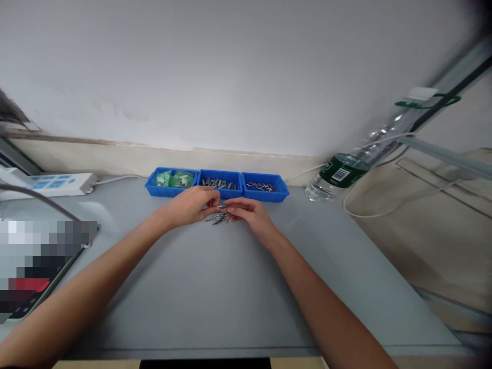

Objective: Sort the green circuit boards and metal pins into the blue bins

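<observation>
My left hand [191, 205] and my right hand [249, 212] meet over a small heap of grey metal parts [217, 217] on the grey table [215, 287]. The fingers of both hands are pinched together at the heap, touching small metal pieces. Just behind them stand three blue trays in a row. The left tray [151, 187] holds green pieces, the middle tray [220, 176] holds grey metal parts, and the right tray [284, 189] holds more small metal parts.
A clear water bottle [346, 171] with a green label lies tilted at the right by a white cable [369, 212]. A white power strip [57, 183] sits at the far left. A blurred-out device [34, 266] lies at the left edge. A white wall rises behind.
</observation>
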`<state>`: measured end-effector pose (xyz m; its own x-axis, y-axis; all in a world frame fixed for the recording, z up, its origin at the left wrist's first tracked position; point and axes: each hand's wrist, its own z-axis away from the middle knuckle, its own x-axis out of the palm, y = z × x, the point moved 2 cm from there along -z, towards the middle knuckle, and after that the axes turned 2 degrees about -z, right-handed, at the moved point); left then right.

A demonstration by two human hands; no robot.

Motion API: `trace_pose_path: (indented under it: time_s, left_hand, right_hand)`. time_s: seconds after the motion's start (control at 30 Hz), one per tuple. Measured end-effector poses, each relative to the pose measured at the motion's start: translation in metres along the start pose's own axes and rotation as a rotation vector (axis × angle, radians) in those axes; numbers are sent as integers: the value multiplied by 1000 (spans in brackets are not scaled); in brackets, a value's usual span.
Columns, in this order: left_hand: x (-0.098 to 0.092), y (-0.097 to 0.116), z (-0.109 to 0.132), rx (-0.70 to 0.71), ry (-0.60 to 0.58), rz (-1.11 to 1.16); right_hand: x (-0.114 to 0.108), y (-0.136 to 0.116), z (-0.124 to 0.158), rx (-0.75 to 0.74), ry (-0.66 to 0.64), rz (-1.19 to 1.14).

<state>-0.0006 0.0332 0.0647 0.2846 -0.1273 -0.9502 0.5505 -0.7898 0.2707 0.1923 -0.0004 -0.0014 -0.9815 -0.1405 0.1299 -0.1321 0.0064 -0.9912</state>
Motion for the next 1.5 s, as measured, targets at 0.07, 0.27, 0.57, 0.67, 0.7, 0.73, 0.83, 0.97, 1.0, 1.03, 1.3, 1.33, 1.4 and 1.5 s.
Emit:
trace_pose_path:
  time_s: [0.07, 0.27, 0.57, 0.67, 0.7, 0.73, 0.83, 0.97, 1.0, 1.03, 1.3, 1.33, 1.4, 1.5]
  left_hand:
    - [0, 1, 0, 2, 2, 11]
    - [7, -7, 3, -82, -124, -45]
    - [22, -14, 6, -107, -243, -33]
    - [24, -14, 7, -86, -242, -58]
    - [24, -14, 7, -88, -249, -71]
    - [23, -15, 8, -94, -257, -85]
    - [19, -14, 9, -111, -273, -114]
    - [12, -11, 8, -102, -250, -67]
    - [11, -10, 7, -101, -232, -48]
    - [9, -9, 7, -100, -212, -32]
    - [1, -6, 4, -95, -162, -57]
    - [2, -7, 4, -106, -159, -78]
    - [7, -10, 3, -118, -159, -119]
    - [18, -14, 3, -89, -190, -150]
  right_hand:
    - [0, -1, 0, 15, 18, -42]
    - [-8, -4, -1, -23, 229, -12]
    - [-28, -4, -3, -93, 588, -77]
    - [-24, -4, -2, -97, 534, -26]
    - [-22, -4, -2, -102, 513, -8]
    - [-21, -4, -2, -107, 496, 5]
    - [-17, -4, -1, -102, 465, 7]
    - [-13, -6, -1, -55, 369, 6]
    - [-11, -6, -1, -42, 331, 22]
    - [-10, -6, -1, -33, 291, 44]
    - [0, 2, -2, -94, 83, 165]
    - [0, 2, -2, -100, 86, 175]
    - [-1, 3, -3, -104, 90, 185]
    - [-2, 3, -3, -94, 90, 188]
